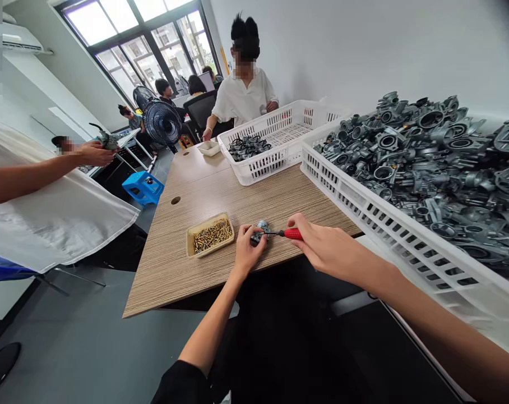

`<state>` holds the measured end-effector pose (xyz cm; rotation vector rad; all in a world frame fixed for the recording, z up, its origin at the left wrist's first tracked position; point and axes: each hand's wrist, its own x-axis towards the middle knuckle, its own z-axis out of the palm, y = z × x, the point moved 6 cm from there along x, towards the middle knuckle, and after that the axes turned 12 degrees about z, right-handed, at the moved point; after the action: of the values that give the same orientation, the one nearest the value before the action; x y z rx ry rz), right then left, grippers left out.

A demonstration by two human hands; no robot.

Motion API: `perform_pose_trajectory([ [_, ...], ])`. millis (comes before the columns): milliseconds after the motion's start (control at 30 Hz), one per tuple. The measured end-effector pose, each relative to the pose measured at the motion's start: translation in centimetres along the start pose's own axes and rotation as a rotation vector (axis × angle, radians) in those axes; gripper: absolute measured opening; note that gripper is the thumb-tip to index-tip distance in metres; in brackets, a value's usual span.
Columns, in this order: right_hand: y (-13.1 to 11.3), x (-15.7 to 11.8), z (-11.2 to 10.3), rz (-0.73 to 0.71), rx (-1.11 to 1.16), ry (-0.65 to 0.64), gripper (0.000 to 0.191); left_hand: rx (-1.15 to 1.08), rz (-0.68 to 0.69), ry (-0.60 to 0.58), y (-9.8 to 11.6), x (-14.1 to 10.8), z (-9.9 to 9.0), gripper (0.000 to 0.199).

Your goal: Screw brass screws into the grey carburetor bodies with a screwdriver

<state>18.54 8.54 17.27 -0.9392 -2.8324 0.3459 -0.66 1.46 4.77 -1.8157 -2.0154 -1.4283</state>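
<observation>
Head view: metal part (260, 229) between both hands.

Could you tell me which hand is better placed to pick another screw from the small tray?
The left hand, probably. It grips the small metal part right beside the tray of brass screws, while the right hand is farther off and holds the red-handled screwdriver.

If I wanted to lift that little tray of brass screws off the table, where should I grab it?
Probably by the two short ends of the screw tray, coming straight down from above. It is shallow and open-topped with a raised rim, lies flat on the table, and has bare wood all round, so fingers could pinch the rim without tipping screws.
</observation>
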Motion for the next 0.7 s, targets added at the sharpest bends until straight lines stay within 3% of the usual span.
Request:
perform_pose_trajectory([
  [167, 0.2, 0.0, -0.1, 0.143, -0.125, 0.040, 0.032, -0.004, 0.003, -0.002, 0.0, 0.0, 0.0, 0.012],
  [300, -0.6, -0.3, 0.0, -0.009, 0.051, -0.019, 0.012, -0.003, -0.003, -0.004, -0.1, -0.1, 0.1, 0.012],
  [433, 0.6, 0.0, -0.2, 0.150, -0.128, 0.037, 0.028, 0.003, 0.001, 0.000, -0.1, -0.1, 0.1, 0.012],
  [600, 0.1, 0.0, -0.2, 0.024, -0.007, -0.010, 0.015, -0.005, -0.008, -0.001, -0.1, -0.1, 0.0, 0.012],
  [700, 0.7, 0.1, -0.1, 0.131, -0.109, 0.011, 0.027, -0.007, -0.007, 0.008, -0.1, -0.1, 0.0, 0.011],
])
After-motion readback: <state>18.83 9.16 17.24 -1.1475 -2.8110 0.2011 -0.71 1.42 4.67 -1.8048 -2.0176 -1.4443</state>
